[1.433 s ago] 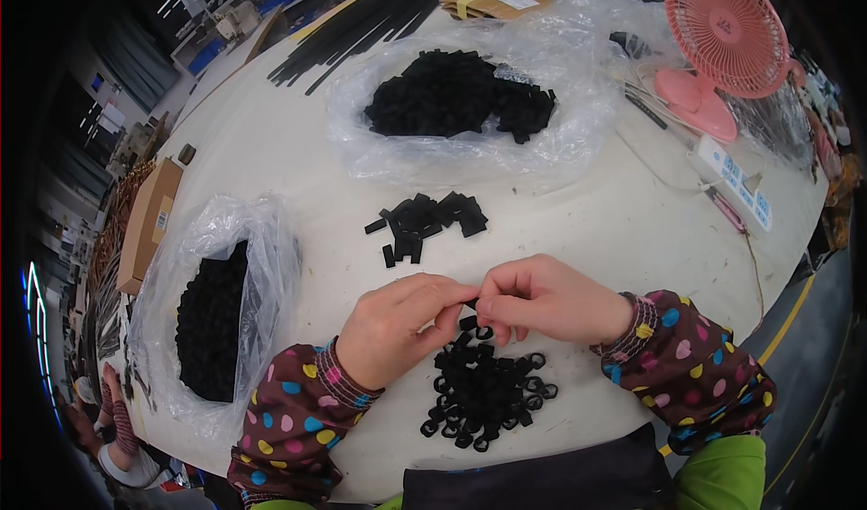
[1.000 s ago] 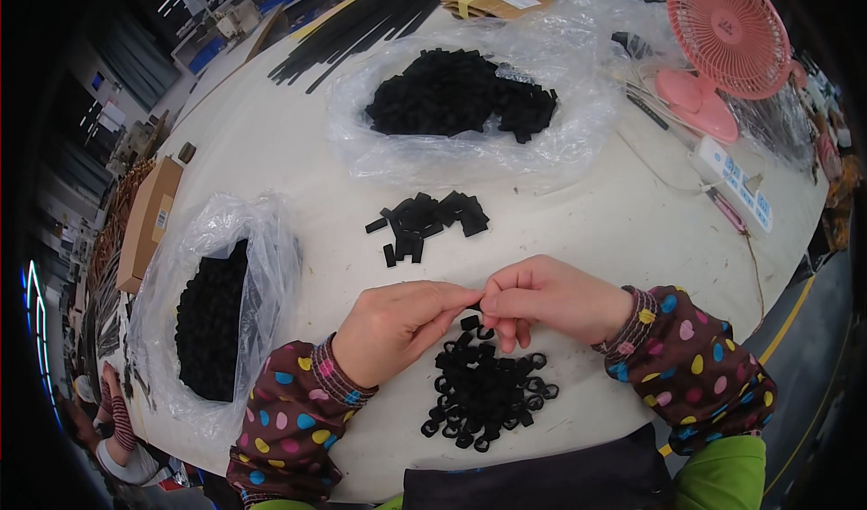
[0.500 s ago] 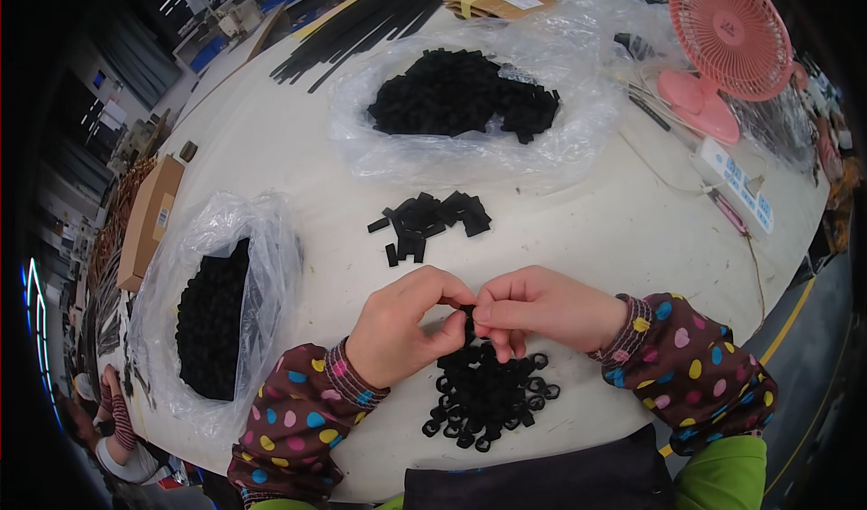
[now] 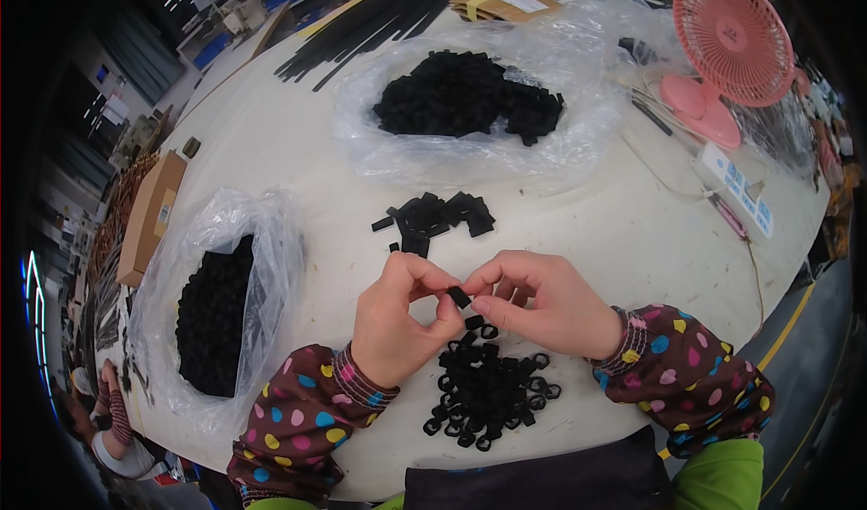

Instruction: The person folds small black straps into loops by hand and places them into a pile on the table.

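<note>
Between my hands, above the near part of the table, is a short black strip piece (image 4: 459,296). My left hand (image 4: 390,322) pinches one end of it between thumb and forefinger. At its other end, my right hand (image 4: 553,304) closes thumb and forefinger on it. Just below them lies a pile of small black loops (image 4: 483,388), several with their round openings showing. Beyond my hands sits a loose heap of flat black strip pieces (image 4: 432,214), partly hidden by my left hand at its near side.
A clear plastic bag (image 4: 271,284) of black pieces stands at the left, beside a cardboard box (image 4: 149,217). Another open bag (image 4: 361,153) of black pieces lies farther back. Long black strips (image 4: 370,32), a pink fan (image 4: 731,36) and a white power strip (image 4: 736,190) lie beyond.
My hands have risen slightly away from the loop pile. The strip piece between my fingertips now shows plainly, and a loop lies visible at the pile's far edge.
</note>
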Tool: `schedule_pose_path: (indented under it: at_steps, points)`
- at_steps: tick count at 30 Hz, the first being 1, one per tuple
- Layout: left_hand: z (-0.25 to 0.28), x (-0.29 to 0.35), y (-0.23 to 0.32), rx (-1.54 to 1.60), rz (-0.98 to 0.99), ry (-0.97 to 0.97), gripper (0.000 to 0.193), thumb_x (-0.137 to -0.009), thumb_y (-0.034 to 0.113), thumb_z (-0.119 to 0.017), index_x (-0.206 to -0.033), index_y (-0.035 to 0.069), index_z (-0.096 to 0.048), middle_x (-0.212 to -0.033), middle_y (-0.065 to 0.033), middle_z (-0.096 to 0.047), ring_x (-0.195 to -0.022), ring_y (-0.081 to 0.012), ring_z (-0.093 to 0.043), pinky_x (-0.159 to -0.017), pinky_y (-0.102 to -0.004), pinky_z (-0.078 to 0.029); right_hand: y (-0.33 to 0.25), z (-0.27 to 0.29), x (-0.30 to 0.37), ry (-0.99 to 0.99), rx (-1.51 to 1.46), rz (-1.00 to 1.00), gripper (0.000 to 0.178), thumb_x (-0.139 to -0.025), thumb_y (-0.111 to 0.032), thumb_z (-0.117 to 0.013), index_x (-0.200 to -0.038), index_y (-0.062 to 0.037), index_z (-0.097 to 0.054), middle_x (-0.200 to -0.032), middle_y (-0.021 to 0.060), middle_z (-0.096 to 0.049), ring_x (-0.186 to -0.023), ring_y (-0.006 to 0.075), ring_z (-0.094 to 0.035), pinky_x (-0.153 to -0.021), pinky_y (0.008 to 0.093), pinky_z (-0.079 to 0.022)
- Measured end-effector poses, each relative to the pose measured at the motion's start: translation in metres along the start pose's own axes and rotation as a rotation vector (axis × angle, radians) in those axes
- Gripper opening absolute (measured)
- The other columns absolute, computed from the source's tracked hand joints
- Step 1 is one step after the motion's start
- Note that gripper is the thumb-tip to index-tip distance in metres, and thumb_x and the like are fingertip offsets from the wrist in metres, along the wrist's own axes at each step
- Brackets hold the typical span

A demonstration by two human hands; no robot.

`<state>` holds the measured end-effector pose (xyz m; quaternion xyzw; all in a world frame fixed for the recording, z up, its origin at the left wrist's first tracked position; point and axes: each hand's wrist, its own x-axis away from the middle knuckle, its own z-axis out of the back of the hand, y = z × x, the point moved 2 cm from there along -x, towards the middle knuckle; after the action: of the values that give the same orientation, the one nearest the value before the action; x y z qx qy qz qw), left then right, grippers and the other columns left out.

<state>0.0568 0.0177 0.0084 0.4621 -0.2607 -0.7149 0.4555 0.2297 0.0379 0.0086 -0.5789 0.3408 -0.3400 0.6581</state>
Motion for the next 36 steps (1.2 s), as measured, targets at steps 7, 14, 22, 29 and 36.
schedule_pose_path:
  at_steps: [7,14,22,29,36]
  points:
    - [0.001,0.003,0.002,-0.146,-0.159,-0.107,0.029,-0.071,-0.01,-0.061,-0.089,0.003,-0.042,-0.086,-0.0099,-0.058,-0.082,-0.0159,-0.061,-0.075,-0.0274,-0.052,-0.003,0.001,0.0,0.007,0.05,0.015,0.016,-0.076,-0.011,-0.066,-0.088,-0.0014,-0.061,-0.081,0.0036,-0.062,-0.063,0.0076,-0.057,-0.055,0.0217,-0.046]
    - [0.004,-0.006,0.002,0.519,0.25,-0.25,0.019,-0.079,0.0,-0.06,-0.094,0.003,-0.049,-0.085,-0.0046,-0.06,-0.076,-0.0144,-0.061,-0.077,-0.0266,-0.052,-0.001,0.003,0.001,-0.098,-0.062,-0.087,0.012,-0.072,-0.01,-0.066,-0.077,-0.0046,-0.056,-0.07,-0.0014,-0.057,-0.061,0.0047,-0.053,-0.055,0.0197,-0.042]
    - [0.007,-0.004,-0.014,0.871,0.821,-0.652,0.016,-0.089,0.016,-0.059,-0.094,0.001,-0.055,-0.091,-0.0045,-0.061,-0.083,-0.0133,-0.063,-0.079,-0.0258,-0.052,-0.002,0.003,0.002,-0.218,-0.067,-0.132,0.013,-0.07,-0.01,-0.065,-0.074,-0.0054,-0.053,-0.067,-0.0018,-0.056,-0.061,0.0049,-0.052,-0.054,0.0202,-0.041]
    - [0.004,-0.005,-0.009,0.664,0.466,-0.536,0.011,-0.083,0.003,-0.063,-0.092,0.001,-0.056,-0.091,-0.004,-0.061,-0.086,-0.0133,-0.063,-0.08,-0.0252,-0.052,-0.009,-0.003,0.008,0.198,0.503,0.272,0.018,-0.069,-0.01,-0.066,-0.077,-0.0064,-0.05,-0.073,0.0043,-0.056,-0.062,0.0161,-0.06,-0.052,0.0273,-0.046]
    - [0.0,-0.002,0.007,0.221,0.013,-0.192,0.018,-0.077,-0.01,-0.059,-0.091,0.0,-0.054,-0.091,-0.0087,-0.062,-0.086,-0.0142,-0.062,-0.08,-0.0274,-0.053,-0.01,-0.009,0.01,0.34,0.457,0.309,0.017,-0.073,-0.01,-0.065,-0.081,-0.0072,-0.051,-0.074,0.0024,-0.057,-0.066,0.0149,-0.062,-0.054,0.026,-0.046]
